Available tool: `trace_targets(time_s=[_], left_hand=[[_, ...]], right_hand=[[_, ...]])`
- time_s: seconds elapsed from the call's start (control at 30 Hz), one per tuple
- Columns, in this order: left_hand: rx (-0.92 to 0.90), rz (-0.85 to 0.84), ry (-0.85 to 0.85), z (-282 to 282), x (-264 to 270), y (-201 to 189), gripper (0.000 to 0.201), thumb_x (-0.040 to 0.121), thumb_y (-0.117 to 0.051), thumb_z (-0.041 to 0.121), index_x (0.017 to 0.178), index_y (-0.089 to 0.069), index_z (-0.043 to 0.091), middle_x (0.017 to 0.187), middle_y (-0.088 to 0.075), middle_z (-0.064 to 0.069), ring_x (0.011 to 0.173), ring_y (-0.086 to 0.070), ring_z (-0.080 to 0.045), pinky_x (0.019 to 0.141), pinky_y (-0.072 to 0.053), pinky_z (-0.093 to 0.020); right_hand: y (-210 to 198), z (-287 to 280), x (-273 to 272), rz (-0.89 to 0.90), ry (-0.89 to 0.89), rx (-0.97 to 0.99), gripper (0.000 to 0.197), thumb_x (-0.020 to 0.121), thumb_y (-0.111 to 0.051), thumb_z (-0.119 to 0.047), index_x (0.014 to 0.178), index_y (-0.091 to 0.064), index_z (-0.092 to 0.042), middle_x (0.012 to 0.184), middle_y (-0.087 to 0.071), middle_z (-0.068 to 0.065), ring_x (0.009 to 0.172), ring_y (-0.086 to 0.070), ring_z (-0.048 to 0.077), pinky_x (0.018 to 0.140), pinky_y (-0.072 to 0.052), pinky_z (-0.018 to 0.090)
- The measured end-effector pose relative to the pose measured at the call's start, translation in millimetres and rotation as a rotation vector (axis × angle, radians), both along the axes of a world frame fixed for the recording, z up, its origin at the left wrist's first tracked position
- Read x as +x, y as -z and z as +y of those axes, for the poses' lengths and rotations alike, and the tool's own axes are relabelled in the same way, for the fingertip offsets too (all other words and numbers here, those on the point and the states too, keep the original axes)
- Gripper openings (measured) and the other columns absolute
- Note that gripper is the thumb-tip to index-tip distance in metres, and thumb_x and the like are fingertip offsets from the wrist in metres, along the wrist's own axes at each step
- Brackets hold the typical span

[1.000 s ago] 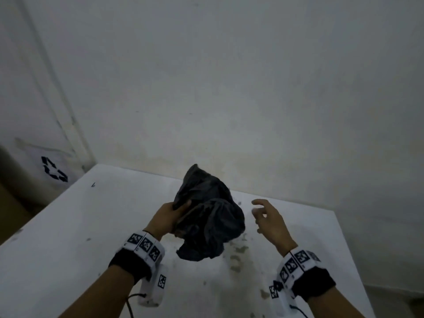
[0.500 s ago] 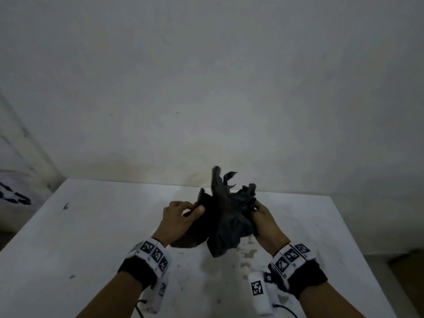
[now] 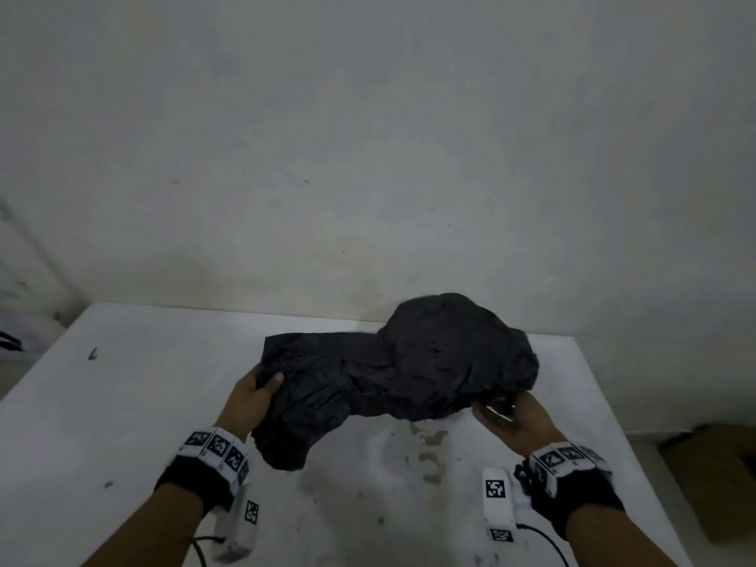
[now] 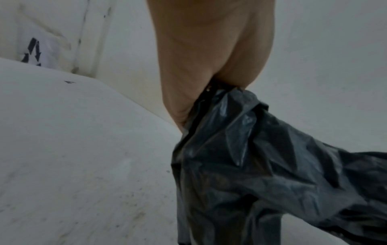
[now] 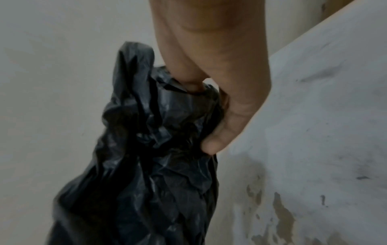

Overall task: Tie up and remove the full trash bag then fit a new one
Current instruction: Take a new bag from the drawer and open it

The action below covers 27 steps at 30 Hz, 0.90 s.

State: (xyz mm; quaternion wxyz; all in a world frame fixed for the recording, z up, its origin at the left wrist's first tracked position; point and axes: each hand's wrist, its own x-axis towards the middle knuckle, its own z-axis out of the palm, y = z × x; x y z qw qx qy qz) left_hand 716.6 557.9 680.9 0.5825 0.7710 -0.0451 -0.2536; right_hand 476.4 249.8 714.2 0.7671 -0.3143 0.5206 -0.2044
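Note:
A crumpled black trash bag (image 3: pixel 401 370) is stretched wide between my two hands above the white table (image 3: pixel 122 403). My left hand (image 3: pixel 255 392) grips its left edge with the thumb on top. At the bag's right end my right hand (image 3: pixel 503 417) pinches the plastic, where the bag puffs up. In the left wrist view the bag (image 4: pixel 261 174) trails from under my left hand (image 4: pixel 201 92). The right wrist view has the bag (image 5: pixel 157 149) bunched between thumb and fingers of my right hand (image 5: pixel 209 107).
The table's top is stained and chipped near the front middle (image 3: pixel 429 448). A white wall (image 3: pixel 368 157) rises right behind the table. At far left stands a white panel with a black arrow mark (image 4: pixel 33 51). A brown cardboard box (image 3: pixel 712 476) sits low at the right.
My right hand has taken hold of the bag, and both hands have pulled apart sideways. The bag went from a tight bundle in the left hand to a wide stretched sheet.

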Motion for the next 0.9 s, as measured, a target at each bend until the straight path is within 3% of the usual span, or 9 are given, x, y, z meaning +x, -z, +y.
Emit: trace_targets(time_s=[0.13,0.23,0.37,0.43,0.53,0.67,0.73,0.8,0.9], left_hand=[[0.035,-0.065,0.077,5,-9,2,0.04,0.098,-0.051,0.018,0.136,-0.049,0.007,0.128,-0.056,-0.007,0.111,-0.053,-0.02,0.098,-0.04,-0.03],[0.037,-0.049,0.132,6,-19,2,0.038,0.096,-0.053,0.027,0.132,-0.054,0.013,0.124,-0.06,-0.005,0.108,-0.056,-0.019,0.097,-0.041,-0.029],[0.072,0.044,0.274,6,-37,-3,0.031,0.091,-0.053,0.045,0.116,-0.059,0.028,0.107,-0.066,0.008,0.101,-0.062,-0.014,0.087,-0.046,-0.023],[0.168,0.001,0.235,16,-37,8,0.031,0.091,-0.054,0.046,0.113,-0.061,0.024,0.108,-0.066,0.001,0.103,-0.062,-0.02,0.087,-0.045,-0.025],[0.346,-0.03,-0.097,40,-32,27,0.048,0.091,-0.053,0.049,0.112,-0.062,0.007,0.117,-0.064,-0.017,0.106,-0.059,-0.032,0.093,-0.045,-0.036],[0.431,-0.104,-0.239,45,-47,24,0.071,0.087,-0.052,0.062,0.137,-0.043,0.012,0.14,-0.044,-0.022,0.124,-0.046,-0.038,0.101,-0.038,-0.046],[0.562,-0.462,-0.136,39,-60,24,0.074,0.086,-0.045,0.066,0.135,-0.046,0.011,0.138,-0.046,-0.02,0.124,-0.045,-0.038,0.102,-0.037,-0.051],[0.575,-0.785,0.178,30,-74,29,0.061,0.089,-0.039,0.057,0.131,-0.052,0.014,0.137,-0.05,-0.013,0.126,-0.045,-0.034,0.106,-0.03,-0.049],[0.862,-0.784,0.735,24,-93,49,0.073,0.094,-0.001,0.063,0.148,-0.034,0.026,0.157,-0.026,-0.001,0.144,-0.024,-0.028,0.116,0.007,-0.045]], right_hand=[[13,6,6,0.193,0.074,-0.232,0.022,0.102,-0.039,-0.016,0.117,-0.052,-0.006,0.119,-0.053,0.015,0.085,-0.056,0.03,0.087,-0.046,0.042],[17,18,15,0.421,0.088,-0.775,0.038,0.1,-0.044,-0.015,0.138,-0.047,-0.014,0.136,-0.05,0.014,0.114,-0.054,0.031,0.098,-0.042,0.041],[36,59,18,0.264,-0.817,-1.078,0.047,0.101,-0.05,-0.027,0.146,-0.04,-0.023,0.15,-0.038,-0.008,0.137,-0.036,0.01,0.111,-0.026,0.023],[70,63,-1,0.584,-1.293,-1.117,0.056,0.101,-0.037,-0.047,0.153,-0.024,-0.031,0.158,-0.019,-0.011,0.146,-0.024,0.019,0.119,-0.017,0.032],[106,54,-30,0.987,-1.542,-0.886,0.08,0.089,-0.003,-0.075,0.156,0.002,-0.031,0.163,0.005,-0.007,0.148,-0.016,0.029,0.119,-0.019,0.045],[90,76,-17,1.071,-1.283,-1.182,0.056,0.1,-0.029,-0.051,0.14,-0.046,-0.016,0.147,-0.046,0.003,0.131,-0.044,0.027,0.103,-0.036,0.036],[77,89,-1,1.039,-1.094,-1.513,0.045,0.097,-0.038,-0.041,0.127,-0.059,-0.015,0.13,-0.058,0.01,0.118,-0.054,0.034,0.094,-0.043,0.044],[65,100,9,0.947,-1.217,-1.559,0.049,0.091,-0.038,-0.046,0.122,-0.065,-0.02,0.125,-0.064,0.01,0.11,-0.062,0.039,0.081,-0.052,0.051],[89,108,0,0.921,-1.478,-1.354,0.058,0.097,-0.018,-0.06,0.152,-0.023,-0.04,0.162,-0.02,-0.003,0.144,-0.027,0.036,0.107,-0.032,0.058]])
